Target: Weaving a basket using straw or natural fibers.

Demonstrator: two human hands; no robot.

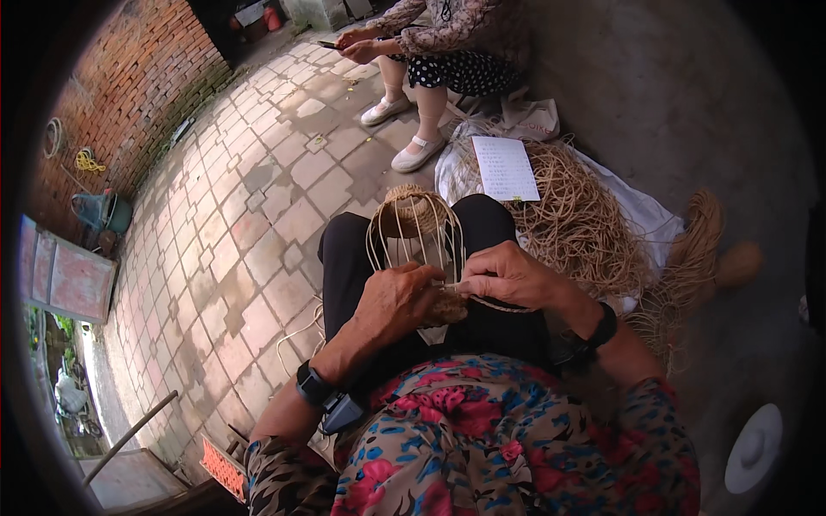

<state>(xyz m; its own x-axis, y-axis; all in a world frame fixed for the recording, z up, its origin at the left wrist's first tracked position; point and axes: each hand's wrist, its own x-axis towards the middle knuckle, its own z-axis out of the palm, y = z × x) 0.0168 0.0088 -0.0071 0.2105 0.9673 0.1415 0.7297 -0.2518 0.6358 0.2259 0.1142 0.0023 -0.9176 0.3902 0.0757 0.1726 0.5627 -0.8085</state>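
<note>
On my lap rests a half-woven basket [411, 211], with a tan woven end away from me and pale bare ribs curving back toward my hands. My left hand [397, 297] is closed round the near end of the ribs, its fingertips partly hidden. At the right of that end, my right hand [509, 277] pinches a cord [499, 305] between thumb and fingers against the weave. The cord trails to the right below my right hand. A small woven patch shows beneath the fingers, between the two hands.
A heap of tan cord [585, 206] lies on a white sheet [632, 185] at the right, with a written paper [505, 168] on top. Ahead sits another person [456, 52] holding a dark phone. A brick wall [129, 69] stands at the left; a white round lid [754, 449] lies lower right.
</note>
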